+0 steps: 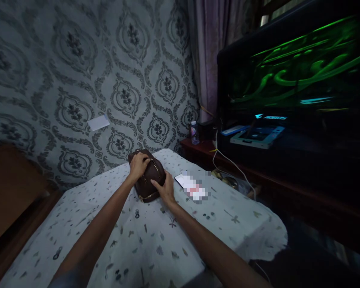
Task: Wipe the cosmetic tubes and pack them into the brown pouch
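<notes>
A dark brown pouch-like bag point(147, 179) lies on a table covered with a white patterned cloth point(144, 236). My left hand point(139, 163) rests on the bag's top end with its fingers curled over it. My right hand point(165, 189) presses against the bag's right side, fingers bent round it. Both arms reach forward from the bottom of the view.
A phone point(188, 182) lies on the cloth just right of the bag. A dark desk at the right holds a large lit monitor point(294, 76), a small bottle point(194, 133), a flat device point(256, 137) and a white cable point(228, 160). Patterned wallpaper stands behind; a wooden piece point(9, 188) sits left.
</notes>
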Demonstrator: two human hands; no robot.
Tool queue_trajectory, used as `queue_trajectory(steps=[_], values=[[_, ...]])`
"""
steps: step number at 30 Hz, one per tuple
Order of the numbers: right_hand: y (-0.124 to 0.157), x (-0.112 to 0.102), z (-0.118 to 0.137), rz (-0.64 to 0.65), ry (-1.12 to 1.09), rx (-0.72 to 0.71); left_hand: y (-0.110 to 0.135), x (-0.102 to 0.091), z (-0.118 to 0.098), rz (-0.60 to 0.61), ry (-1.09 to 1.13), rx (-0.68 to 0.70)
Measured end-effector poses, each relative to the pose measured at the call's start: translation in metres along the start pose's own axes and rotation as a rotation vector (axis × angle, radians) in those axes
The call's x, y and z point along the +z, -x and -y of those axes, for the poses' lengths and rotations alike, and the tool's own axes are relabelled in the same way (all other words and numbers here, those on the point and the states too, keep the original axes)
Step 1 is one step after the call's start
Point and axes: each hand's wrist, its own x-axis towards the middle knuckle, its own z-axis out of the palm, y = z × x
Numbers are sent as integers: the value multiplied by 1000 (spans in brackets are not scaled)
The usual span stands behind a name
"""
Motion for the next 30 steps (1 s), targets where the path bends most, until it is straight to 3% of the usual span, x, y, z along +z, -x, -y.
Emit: queue_trajectory(steps=[12,19,24,30], values=[[0,0,1,1,15,-23,3,7,6,-65,207,119],[0,-1,2,17,38,-32,10,2,3,-4,240,175],[0,-2,4,7,27,-5,17,-10,-11,109,96,162],[2,-4,5,35,-30,12,33,-19,-37,124,-271,81]])
